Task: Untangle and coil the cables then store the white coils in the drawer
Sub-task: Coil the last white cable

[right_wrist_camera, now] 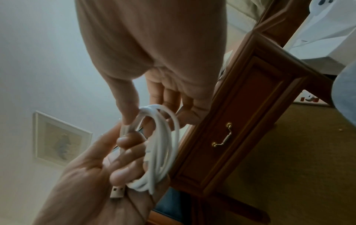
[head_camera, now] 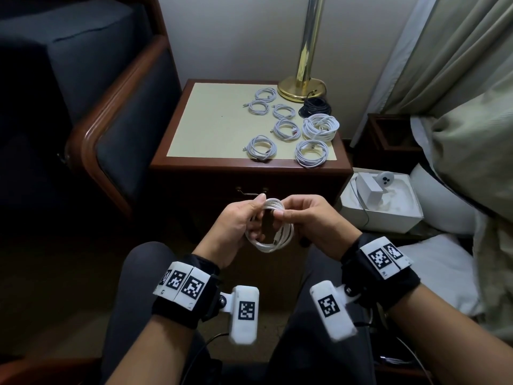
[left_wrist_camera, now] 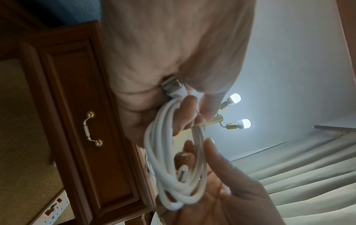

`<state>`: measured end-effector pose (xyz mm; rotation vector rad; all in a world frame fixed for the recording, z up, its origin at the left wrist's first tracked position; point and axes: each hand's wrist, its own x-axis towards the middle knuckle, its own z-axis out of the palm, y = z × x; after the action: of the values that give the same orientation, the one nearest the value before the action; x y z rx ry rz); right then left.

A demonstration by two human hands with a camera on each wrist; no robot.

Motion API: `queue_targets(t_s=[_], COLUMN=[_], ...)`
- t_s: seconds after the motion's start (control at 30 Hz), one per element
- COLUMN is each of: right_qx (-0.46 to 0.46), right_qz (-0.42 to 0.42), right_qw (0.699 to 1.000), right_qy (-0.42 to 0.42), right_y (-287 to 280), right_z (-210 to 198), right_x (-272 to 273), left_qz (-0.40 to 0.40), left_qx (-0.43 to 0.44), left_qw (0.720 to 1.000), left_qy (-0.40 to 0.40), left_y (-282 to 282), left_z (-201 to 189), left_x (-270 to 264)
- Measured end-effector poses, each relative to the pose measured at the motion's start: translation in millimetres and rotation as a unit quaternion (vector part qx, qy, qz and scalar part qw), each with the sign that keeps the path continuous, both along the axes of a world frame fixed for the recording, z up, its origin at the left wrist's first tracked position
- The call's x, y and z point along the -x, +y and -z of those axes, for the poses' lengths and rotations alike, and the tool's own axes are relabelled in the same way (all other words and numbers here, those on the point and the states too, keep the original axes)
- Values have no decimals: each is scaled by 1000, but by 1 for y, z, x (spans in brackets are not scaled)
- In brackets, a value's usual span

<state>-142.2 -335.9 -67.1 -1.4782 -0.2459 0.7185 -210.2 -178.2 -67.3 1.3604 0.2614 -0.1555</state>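
Note:
In front of the nightstand, both hands hold one white cable coil [head_camera: 270, 229] above my lap. My left hand [head_camera: 256, 215] grips the coil's left side, fingers curled through the loop and thumb on top. My right hand [head_camera: 279, 213] pinches the top strands between thumb and fingers. The left wrist view shows the coil [left_wrist_camera: 173, 167] with a USB plug [left_wrist_camera: 171, 85] against the left palm. In the right wrist view the coil [right_wrist_camera: 163, 144] hangs from my right thumb and a plug [right_wrist_camera: 117, 191] lies by the left palm. The drawer [right_wrist_camera: 240, 114] is closed, its brass handle [right_wrist_camera: 221, 137] hanging free.
Several white coils [head_camera: 287, 129] and a black coil [head_camera: 315, 107] lie on the right half of the nightstand top [head_camera: 211, 123], beside a brass lamp base [head_camera: 301, 88]. An armchair [head_camera: 116, 112] stands left. A white box [head_camera: 383, 201] and bedding sit right.

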Motion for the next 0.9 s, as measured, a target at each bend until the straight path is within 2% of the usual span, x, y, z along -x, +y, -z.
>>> queue_targets(t_s=[0.17,0.27,0.4,0.6,0.77,0.9], right_qx=[7,-25,-89,-149,-143,-45], right_qz=[-40,-38,21,27,33,44], right_qw=[999,999,995,982,983,998], right_qy=[-11,-7,45,115,111,23], right_y=[0,0,3,10,20,31], right_z=[-9,-10,-4,-4,-1,-3], right_x=[3,4,0,5,-3,-22], left_qz=[20,24,8,6,11,16], left_qx=[-30,-42,-37,-20,-54,-87], left_qw=[999,999,999,999,997,994], left_qy=[-6,-19,-33,-43,-53,-65], left_y=[1,5,9,11,24,42], left_z=[1,-1,-4,6,10,5], left_x=[-4,-10,-18,-23,-32,-49])
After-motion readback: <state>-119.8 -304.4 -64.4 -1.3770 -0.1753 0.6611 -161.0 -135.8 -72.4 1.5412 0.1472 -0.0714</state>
